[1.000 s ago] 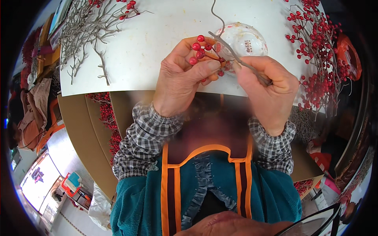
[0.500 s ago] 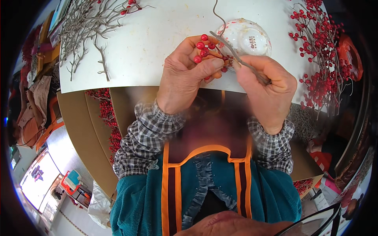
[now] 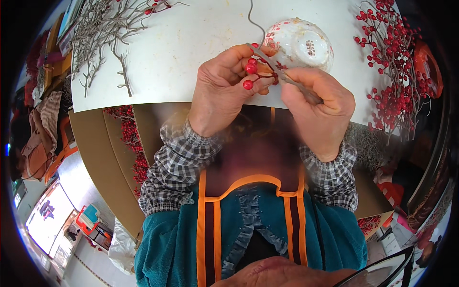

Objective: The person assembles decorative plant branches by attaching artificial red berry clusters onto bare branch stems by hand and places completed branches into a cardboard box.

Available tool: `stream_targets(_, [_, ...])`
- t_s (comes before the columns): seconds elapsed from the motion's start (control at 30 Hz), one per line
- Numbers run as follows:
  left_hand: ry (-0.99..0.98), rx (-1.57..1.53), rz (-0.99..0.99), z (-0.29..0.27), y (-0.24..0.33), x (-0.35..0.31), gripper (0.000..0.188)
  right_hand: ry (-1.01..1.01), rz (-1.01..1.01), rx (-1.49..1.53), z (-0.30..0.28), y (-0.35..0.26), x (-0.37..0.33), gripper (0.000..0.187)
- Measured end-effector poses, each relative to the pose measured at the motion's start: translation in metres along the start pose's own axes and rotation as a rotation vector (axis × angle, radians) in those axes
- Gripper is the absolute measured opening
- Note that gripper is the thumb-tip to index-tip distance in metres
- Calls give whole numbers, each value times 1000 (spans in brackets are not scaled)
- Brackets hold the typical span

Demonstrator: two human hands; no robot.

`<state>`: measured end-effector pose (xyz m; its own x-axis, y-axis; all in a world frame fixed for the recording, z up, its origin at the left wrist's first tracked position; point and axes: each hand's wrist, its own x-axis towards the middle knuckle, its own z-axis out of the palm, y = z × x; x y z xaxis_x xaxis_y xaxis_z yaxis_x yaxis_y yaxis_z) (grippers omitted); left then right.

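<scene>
My left hand (image 3: 224, 83) pinches a small sprig of red berries (image 3: 251, 68), its thumb and fingers closed near the sprig's stems. Between the thumb and fingers of my right hand (image 3: 321, 103) is a thick grey-brown artificial twig (image 3: 270, 58), whose thin, wavy end runs up past the table's far side. Sprig and twig meet between my two hands. Just beyond them, an upside-down white bowl (image 3: 313, 48) with red markings and yellowish smears rests on the table.
Bare grey branches (image 3: 112, 33) lie at the left of the white table (image 3: 167, 62). Berry-covered branches (image 3: 389, 71) are piled at the right. Under the table's near edge is a cardboard box (image 3: 98, 148) with red berries (image 3: 131, 138) inside.
The berry sprig has turned in my left fingers, and its berries now hang differently. My right hand has shifted slightly left with the twig.
</scene>
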<state>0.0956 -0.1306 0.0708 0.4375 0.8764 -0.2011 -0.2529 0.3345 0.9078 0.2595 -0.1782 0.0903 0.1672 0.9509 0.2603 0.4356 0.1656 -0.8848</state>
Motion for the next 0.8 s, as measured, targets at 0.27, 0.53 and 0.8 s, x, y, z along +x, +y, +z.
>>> stream_targets(0.27, [0, 50, 31, 2, 23, -2, 43, -23, -151, -28, -6, -12, 2, 21])
stream_targets(0.53, [5, 178, 141, -8, 22, 7, 42, 130, 30, 53, -23, 8, -20, 22])
stream_targets(0.8, [464, 1424, 485, -56, 40, 52, 34, 381, 84, 159, -52, 12, -17, 14])
